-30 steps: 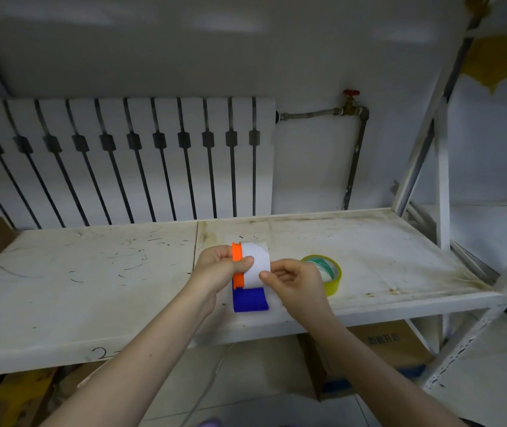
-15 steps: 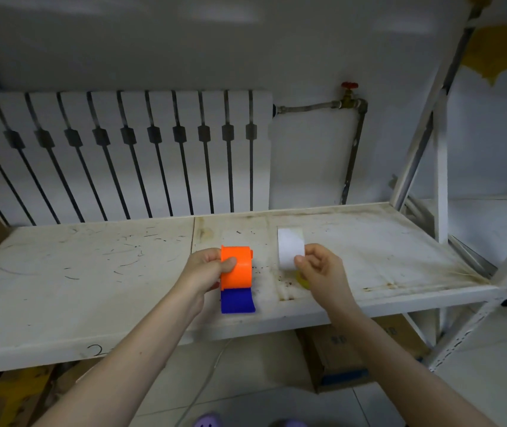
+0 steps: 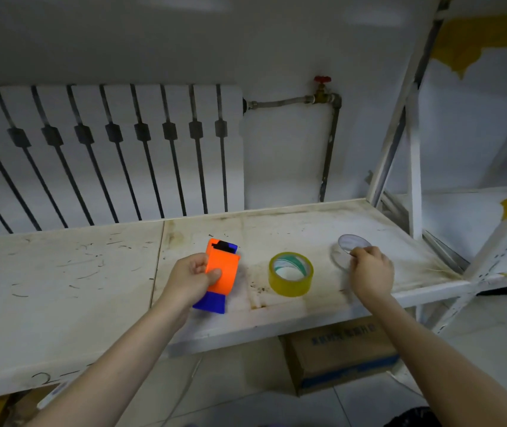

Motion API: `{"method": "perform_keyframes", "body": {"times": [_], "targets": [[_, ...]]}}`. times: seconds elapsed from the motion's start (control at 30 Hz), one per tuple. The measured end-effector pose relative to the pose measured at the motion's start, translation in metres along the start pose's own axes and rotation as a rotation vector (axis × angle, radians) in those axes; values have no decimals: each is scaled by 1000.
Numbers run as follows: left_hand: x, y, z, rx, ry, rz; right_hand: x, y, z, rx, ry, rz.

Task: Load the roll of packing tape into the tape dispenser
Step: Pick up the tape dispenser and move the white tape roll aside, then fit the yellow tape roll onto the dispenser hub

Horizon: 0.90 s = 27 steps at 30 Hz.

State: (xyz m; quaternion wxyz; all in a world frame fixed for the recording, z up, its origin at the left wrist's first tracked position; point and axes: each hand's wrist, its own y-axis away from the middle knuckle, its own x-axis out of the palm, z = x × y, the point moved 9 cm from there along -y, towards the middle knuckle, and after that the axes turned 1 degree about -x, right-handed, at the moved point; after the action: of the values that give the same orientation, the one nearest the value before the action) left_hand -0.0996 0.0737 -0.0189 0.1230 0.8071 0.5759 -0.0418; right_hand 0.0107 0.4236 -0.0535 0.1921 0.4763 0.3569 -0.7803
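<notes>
My left hand grips the orange and blue tape dispenser just above the white shelf, tilted with its blue handle toward me. To its right a yellow roll of packing tape lies flat on the shelf, touched by neither hand. Further right my right hand pinches the rim of an empty white tape core, which is down at the shelf surface and lying on its side.
A white radiator and a pipe with a red valve stand behind the shelf. A white shelf upright rises at the right. A cardboard box sits on the floor under the shelf.
My right hand carried the white core away from the dispenser to the right and lowered it to the shelf, uncovering the yellow roll. My left hand tilted the dispenser.
</notes>
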Motion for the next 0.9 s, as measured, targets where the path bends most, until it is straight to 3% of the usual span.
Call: {"method": "perform_keyframes", "body": {"times": [0.33, 0.5, 0.63, 0.73, 0.9], "targets": [[-2, -9, 21, -68, 82, -57, 10, -2, -25, 97, 121, 98], [-10, -6, 31, -103, 121, -87, 2, 23, 52, -278, -199, 69], [-20, -1, 46, -139, 43, -109, -1, 59, 113, -458, -376, 138], [-24, 2, 55, -169, -21, -110, 10, 71, 136, -493, -250, 194], [-23, 4, 56, -180, -53, -109, 40, 73, 135, -365, 20, 355]]}}
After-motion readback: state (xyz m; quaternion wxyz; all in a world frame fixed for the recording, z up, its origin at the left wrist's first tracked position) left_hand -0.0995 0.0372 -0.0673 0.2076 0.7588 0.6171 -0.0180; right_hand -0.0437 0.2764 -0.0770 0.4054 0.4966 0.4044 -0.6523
